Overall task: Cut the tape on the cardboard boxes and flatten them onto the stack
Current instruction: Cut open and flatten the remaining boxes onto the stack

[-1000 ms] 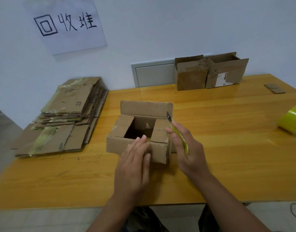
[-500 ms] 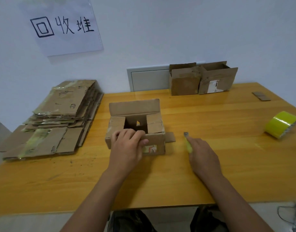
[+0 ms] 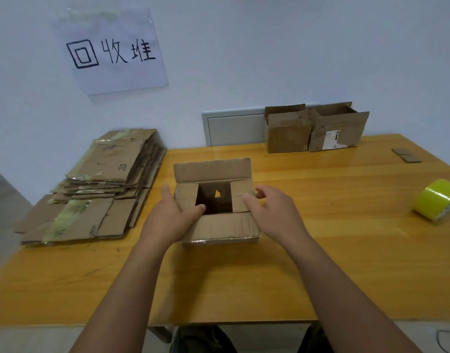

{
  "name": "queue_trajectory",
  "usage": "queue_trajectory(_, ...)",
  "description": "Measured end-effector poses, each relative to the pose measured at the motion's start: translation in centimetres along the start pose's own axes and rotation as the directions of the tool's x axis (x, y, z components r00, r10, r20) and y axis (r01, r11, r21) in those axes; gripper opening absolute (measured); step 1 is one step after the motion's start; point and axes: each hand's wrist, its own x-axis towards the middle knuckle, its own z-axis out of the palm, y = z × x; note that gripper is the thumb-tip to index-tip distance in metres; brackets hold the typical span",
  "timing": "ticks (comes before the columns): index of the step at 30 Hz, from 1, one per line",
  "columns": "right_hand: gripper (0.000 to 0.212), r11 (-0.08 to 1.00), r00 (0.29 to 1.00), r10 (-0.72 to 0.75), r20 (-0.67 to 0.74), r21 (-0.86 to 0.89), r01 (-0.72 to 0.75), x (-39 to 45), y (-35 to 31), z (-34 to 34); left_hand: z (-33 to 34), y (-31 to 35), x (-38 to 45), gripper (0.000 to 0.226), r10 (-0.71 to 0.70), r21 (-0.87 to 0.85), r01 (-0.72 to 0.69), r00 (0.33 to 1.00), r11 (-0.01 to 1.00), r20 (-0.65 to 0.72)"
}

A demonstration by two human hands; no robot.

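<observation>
An open brown cardboard box (image 3: 219,225) stands on the table in front of me, its flaps spread and a small hole showing in its bottom. My left hand (image 3: 168,217) grips its left side, thumb hooked over the near flap into the opening. My right hand (image 3: 275,215) holds the right side, thumb on the inner flap and fingers curled round the edge. A stack of flattened cardboard (image 3: 112,161) lies at the table's left. No knife is in sight.
Two more open boxes (image 3: 286,133) (image 3: 338,131) stand at the back against the wall. A yellow-green tape roll (image 3: 438,200) lies at the right, with small cardboard scraps (image 3: 406,155) behind it. The wooden table (image 3: 346,250) spreads around; a paper sign (image 3: 112,52) hangs above the stack.
My right hand put the yellow knife down on the table right of the box, then moved onto the box's right side. My left hand shifted from the front flap to the left side.
</observation>
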Motion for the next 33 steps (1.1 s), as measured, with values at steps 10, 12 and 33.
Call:
queue_trajectory(10,0.076,0.999,1.0,0.025,-0.003,0.033,-0.024,1.9,-1.6,2.5,0.6,-2.3,-1.9,0.085,0.161,-0.287,-0.244,0.945,0.926,-0.283)
queue_trajectory(12,0.045,0.953,0.996,0.064,0.062,0.292,-0.079,1.6,-0.7,2.4,0.5,-3.1,-1.8,0.081,0.218,-0.332,-0.316,0.928,0.889,-0.302)
queue_trajectory(33,0.04,0.921,0.995,0.017,0.098,-0.388,0.023,1.1,4.0,5.1,3.3,-9.6,-1.9,0.02,0.235,0.011,-0.24,0.956,0.971,0.177)
